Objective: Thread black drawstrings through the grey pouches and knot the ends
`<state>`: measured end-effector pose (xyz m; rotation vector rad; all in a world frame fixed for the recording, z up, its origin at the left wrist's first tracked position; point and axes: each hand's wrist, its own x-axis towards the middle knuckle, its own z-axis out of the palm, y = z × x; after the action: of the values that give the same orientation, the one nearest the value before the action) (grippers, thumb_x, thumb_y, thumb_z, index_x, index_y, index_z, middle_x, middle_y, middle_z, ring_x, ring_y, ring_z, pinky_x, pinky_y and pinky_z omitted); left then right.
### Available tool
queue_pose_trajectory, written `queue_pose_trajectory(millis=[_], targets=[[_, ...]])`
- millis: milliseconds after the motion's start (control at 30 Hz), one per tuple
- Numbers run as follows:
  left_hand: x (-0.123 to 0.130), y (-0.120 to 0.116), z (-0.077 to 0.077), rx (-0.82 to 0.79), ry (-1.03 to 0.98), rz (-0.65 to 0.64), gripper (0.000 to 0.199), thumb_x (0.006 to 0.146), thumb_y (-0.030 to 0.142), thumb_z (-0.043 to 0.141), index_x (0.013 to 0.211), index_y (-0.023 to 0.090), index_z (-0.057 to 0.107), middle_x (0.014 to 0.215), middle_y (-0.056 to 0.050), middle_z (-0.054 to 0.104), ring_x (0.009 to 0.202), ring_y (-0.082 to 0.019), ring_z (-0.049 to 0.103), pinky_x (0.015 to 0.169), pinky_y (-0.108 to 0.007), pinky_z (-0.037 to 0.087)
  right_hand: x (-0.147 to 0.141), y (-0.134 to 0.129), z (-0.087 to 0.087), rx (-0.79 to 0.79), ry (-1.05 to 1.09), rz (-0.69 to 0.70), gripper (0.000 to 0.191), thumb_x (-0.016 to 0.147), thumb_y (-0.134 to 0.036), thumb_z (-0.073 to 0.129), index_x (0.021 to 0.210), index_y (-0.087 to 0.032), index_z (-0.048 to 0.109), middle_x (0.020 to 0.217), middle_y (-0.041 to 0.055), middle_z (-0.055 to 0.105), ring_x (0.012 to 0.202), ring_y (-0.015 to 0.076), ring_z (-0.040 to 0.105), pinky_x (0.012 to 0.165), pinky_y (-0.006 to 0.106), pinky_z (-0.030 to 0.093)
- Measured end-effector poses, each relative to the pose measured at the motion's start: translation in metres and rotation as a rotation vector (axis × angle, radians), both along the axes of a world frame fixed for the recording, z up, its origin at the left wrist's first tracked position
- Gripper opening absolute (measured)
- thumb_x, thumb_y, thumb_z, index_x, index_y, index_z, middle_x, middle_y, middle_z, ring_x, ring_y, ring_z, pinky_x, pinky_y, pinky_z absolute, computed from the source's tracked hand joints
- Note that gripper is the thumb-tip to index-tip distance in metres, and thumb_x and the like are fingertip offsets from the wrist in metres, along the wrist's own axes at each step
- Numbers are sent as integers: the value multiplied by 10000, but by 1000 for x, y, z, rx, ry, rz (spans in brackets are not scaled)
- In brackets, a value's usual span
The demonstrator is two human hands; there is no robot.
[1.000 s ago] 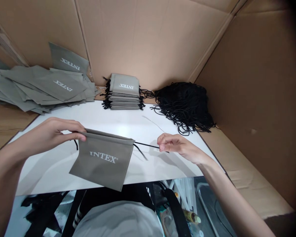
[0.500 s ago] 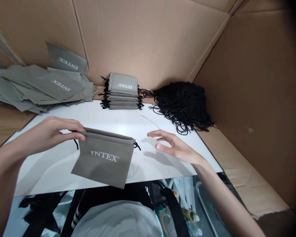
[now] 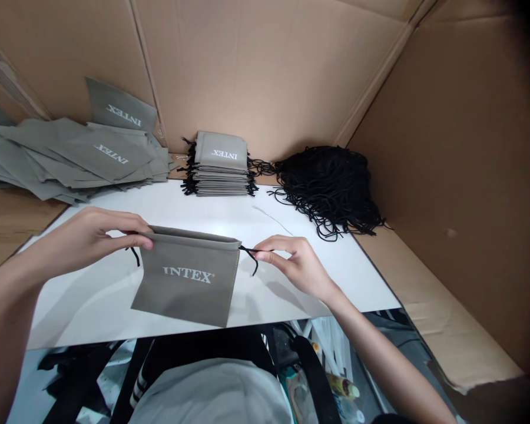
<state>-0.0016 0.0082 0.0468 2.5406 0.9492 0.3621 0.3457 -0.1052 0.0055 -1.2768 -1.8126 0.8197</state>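
Note:
A grey INTEX pouch (image 3: 185, 282) hangs upright above the white board, its top edge slightly open. My left hand (image 3: 115, 231) pinches the pouch's upper left corner between thumb and fingers. At the upper right corner, a black drawstring (image 3: 248, 252) comes out of the hem, and my right hand (image 3: 291, 259) is closed on it with thumb and forefinger. One string end dangles below those fingertips. Another short black string (image 3: 135, 256) sticks out on the pouch's left side, below my left fingers.
Loose grey pouches (image 3: 70, 154) are heaped at the back left. A neat stack of pouches (image 3: 222, 165) stands at the back middle, beside a pile of black cords (image 3: 329, 188). Cardboard walls (image 3: 256, 70) surround the white board (image 3: 159, 203). Bottles lie below its front edge.
My right hand has moved left and closed on the drawstring, which now stretches out from the pouch's right corner. My left hand keeps its hold, and the pouch's lower edge has risen slightly.

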Motion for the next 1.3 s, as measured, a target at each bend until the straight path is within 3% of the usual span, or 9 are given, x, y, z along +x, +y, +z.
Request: queue_pose_trajectory(millis=[133, 300, 467, 600, 733, 900, 1100, 1300], targets=[[-5, 2, -1, 18, 5, 36, 331, 877, 502, 584, 791, 209, 714, 850, -2, 717, 723, -147, 598, 696, -197, 407, 6, -9, -1, 205, -237, -35, 249, 976, -363, 551, 908, -231, 751, 1010, 77, 747, 966, 250, 662, 873, 382, 491], [-15, 5, -3, 18, 5, 66, 316, 873, 498, 596, 820, 210, 714, 870, 0, 722, 753, -151, 610, 717, -192, 414, 18, -18, 0, 179, -297, -52, 265, 984, -364, 534, 903, -236, 752, 986, 74, 748, 946, 253, 668, 839, 385, 507], [-13, 2, -1, -15, 21, 71, 362, 874, 533, 581, 797, 203, 710, 836, -1, 716, 715, -144, 601, 682, -184, 411, 25, -23, 8, 15, -215, -23, 269, 878, -455, 678, 1026, -240, 746, 1090, 79, 734, 1040, 272, 652, 856, 371, 516], [-8, 2, 0, -27, 31, 65, 370, 868, 542, 590, 794, 198, 705, 844, -3, 712, 724, -141, 588, 692, -187, 401, 23, -12, 9, -148, 18, 3, 375, 951, -517, 537, 1108, -227, 717, 1192, 74, 702, 1105, 245, 633, 939, 353, 476], [-1, 3, 2, -62, 25, 28, 371, 872, 536, 592, 793, 193, 709, 841, -10, 714, 724, -145, 588, 689, -195, 400, 9, 11, 6, -267, 188, 100, 406, 932, -544, 555, 1060, -190, 708, 1102, 68, 716, 1038, 215, 639, 917, 324, 464], [6, 3, 4, -65, 12, 18, 365, 878, 525, 594, 804, 187, 710, 854, -12, 712, 742, -144, 584, 697, -197, 393, -8, 26, 8, -364, 271, 248, 326, 850, -493, 684, 832, -168, 687, 843, 26, 693, 827, 168, 624, 815, 291, 459], [4, 2, 7, -81, 40, 44, 391, 877, 542, 578, 803, 182, 709, 829, -10, 706, 715, -141, 570, 662, -200, 384, 10, 20, 3, -404, 301, 221, 232, 867, -398, 686, 832, -170, 702, 836, 34, 712, 813, 162, 626, 798, 280, 441], [8, 1, 7, -161, 38, 56, 354, 884, 521, 589, 817, 190, 697, 796, -6, 684, 704, -142, 556, 642, -207, 385, 40, 8, -8, -467, 269, 65, 281, 844, -447, 703, 811, -169, 735, 860, 58, 740, 823, 191, 641, 792, 303, 443]])
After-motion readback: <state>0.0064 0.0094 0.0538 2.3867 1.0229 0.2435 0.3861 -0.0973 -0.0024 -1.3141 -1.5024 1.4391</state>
